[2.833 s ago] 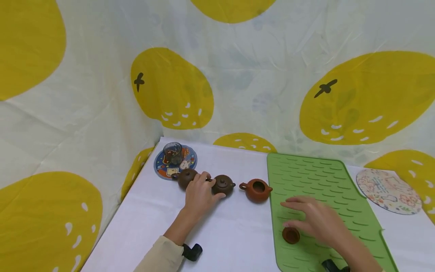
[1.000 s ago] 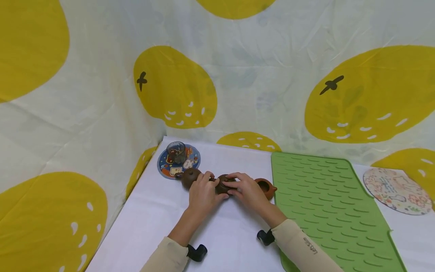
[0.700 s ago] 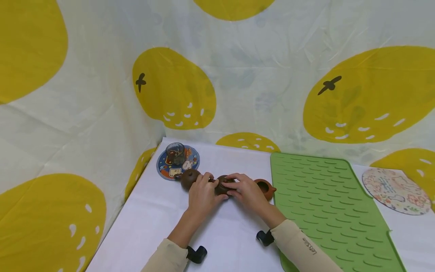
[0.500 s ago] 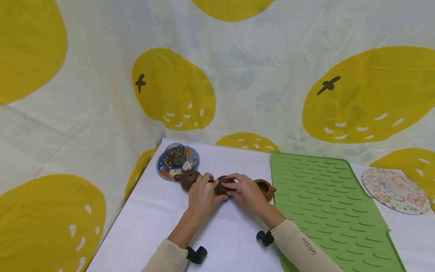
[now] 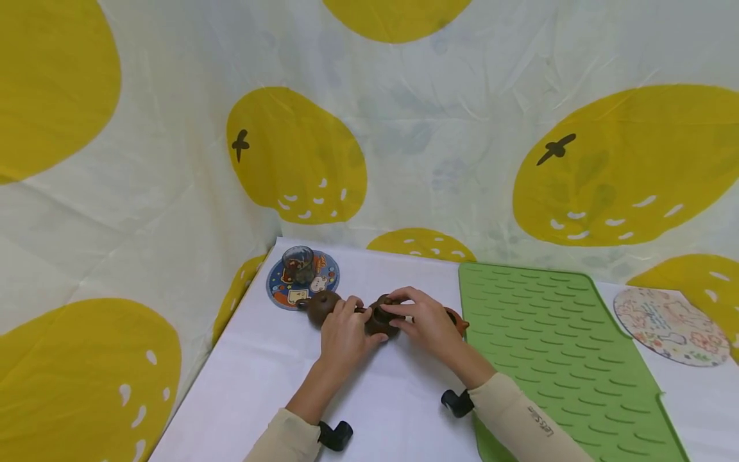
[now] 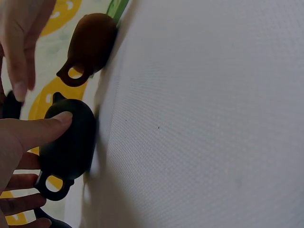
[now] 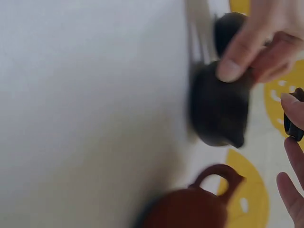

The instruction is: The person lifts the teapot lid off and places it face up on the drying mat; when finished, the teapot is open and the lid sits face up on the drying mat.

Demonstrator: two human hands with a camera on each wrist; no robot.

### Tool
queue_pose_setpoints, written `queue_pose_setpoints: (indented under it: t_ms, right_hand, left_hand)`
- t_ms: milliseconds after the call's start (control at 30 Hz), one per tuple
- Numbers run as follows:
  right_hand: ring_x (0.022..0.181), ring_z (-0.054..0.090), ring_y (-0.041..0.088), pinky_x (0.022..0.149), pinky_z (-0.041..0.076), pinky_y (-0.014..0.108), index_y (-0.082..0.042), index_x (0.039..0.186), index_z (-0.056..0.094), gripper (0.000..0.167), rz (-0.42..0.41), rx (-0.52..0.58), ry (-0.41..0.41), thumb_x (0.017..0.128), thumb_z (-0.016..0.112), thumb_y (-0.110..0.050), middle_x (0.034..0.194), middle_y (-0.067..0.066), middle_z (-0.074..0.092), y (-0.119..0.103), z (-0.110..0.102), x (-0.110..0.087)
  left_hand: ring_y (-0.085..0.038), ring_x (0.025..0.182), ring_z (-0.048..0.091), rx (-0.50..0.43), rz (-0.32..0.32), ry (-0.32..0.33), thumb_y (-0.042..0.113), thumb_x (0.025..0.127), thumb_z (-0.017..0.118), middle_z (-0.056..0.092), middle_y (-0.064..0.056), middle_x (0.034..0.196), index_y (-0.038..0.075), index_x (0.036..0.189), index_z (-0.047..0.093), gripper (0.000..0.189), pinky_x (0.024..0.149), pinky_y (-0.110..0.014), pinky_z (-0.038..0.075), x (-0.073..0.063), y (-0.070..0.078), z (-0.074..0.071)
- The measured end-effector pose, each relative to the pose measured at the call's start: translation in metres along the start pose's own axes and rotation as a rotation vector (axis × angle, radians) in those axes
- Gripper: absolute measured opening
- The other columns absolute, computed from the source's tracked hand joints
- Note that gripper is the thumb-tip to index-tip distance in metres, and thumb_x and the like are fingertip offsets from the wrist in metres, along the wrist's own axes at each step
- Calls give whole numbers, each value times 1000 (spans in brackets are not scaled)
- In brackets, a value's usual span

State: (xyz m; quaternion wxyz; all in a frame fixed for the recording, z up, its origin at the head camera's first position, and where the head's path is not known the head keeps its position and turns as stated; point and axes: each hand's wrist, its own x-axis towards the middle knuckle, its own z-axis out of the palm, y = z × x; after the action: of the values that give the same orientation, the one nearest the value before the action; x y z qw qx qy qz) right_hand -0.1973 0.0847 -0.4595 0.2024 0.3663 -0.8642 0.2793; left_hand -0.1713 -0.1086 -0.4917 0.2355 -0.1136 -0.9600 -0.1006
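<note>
My left hand (image 5: 343,330) grips a dark brown teapot (image 5: 376,328), its thumb on the body and its fingers by the handle, as the left wrist view shows. The pot's round mouth is uncovered. Just above it, my right hand (image 5: 430,324) pinches the small dark lid (image 7: 294,116) between thumb and fingers. Another dark teapot (image 5: 320,309) with its lid on stands left of my left hand. To the right, a reddish-brown teapot (image 6: 92,42) stands on the white cloth, partly hidden behind my right hand in the head view.
A clear glass (image 5: 298,264) stands on a round blue patterned coaster (image 5: 277,292) at the back left. On the right lie a ridged green mat (image 5: 537,321) and a round floral coaster (image 5: 670,327). A lemon-print curtain (image 5: 427,141) hangs behind the table.
The right hand came from the green mat, where it was beside a small brown cup-like piece, to the middle teapot. Since half a second ago it has raised the lid; the left hand stayed.
</note>
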Motion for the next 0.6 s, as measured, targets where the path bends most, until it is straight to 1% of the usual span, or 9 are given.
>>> queue_pose_setpoints:
  t_ms: [100,200,333,467,600]
  right_hand:
    - [109,71,22,82,60,36,-17,109,82,35,-16,-25,46,76,87,-6,116,4,73,-2,-15,0]
    - [108,71,23,81,60,37,-17,108,82,37,-44,-37,83,75,87,-1,115,5,73,-3,-32,-1]
    - [103,72,23,79,60,38,-18,107,82,39,-76,-57,112,73,88,0,114,6,72,-3,-54,-7]
    - [99,72,20,73,57,29,-20,106,82,39,-56,-88,132,71,88,-3,111,3,73,-1,-74,-18]
    - [94,72,19,71,54,20,-18,105,82,39,-29,-102,163,70,88,-1,109,3,74,3,-90,-32]
  left_hand:
    - [-22,92,60,4,-2,-11,57,64,91,67,-3,107,17,111,82,62,65,-36,54,0,0,0]
    - [-22,94,60,9,-13,-23,59,65,90,67,-3,108,18,112,81,63,67,-37,55,1,0,-1]
    - [-22,96,61,11,-20,-29,59,65,90,66,-2,110,19,113,81,63,68,-38,55,1,0,-2]
    - [-22,95,61,9,-14,-24,59,65,89,67,-2,110,19,112,81,62,67,-37,55,0,0,-2]
    - [-22,95,61,6,-17,-28,59,66,90,67,-1,110,19,112,81,62,67,-37,55,1,0,-2]
